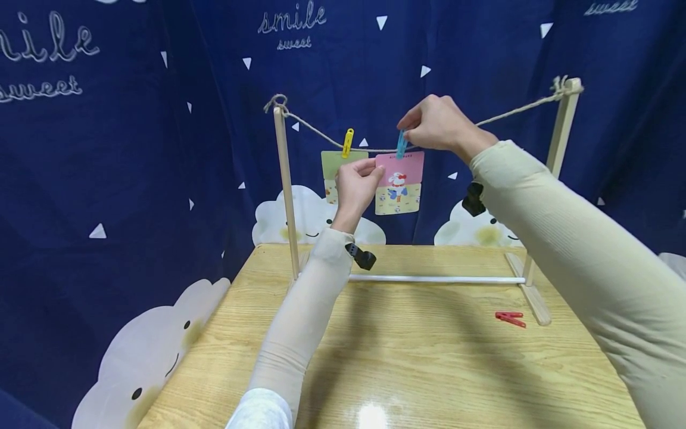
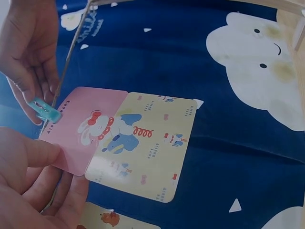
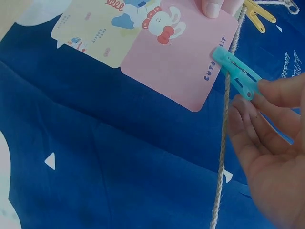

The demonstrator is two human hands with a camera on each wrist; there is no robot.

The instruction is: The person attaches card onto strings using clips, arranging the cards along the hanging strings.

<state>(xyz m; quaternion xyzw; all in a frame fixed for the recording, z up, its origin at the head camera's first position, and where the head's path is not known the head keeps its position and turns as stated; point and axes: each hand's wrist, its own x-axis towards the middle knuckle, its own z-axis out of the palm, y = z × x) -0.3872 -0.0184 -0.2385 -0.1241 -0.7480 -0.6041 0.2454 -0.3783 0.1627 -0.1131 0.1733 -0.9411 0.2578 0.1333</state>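
Note:
A pink and yellow card with a rabbit print hangs at the twine line. My left hand pinches its left edge between thumb and fingers. A blue clothespin sits over the card's top edge and the twine. My right hand pinches the clothespin's upper end, as the right wrist view shows closely. To the left, a green and yellow card hangs from the twine under a yellow clothespin, partly hidden behind my left hand.
Two wooden posts carry the twine, joined low down by a white rod. A red clothespin lies on the wooden table near the right post's foot. A blue printed curtain hangs behind.

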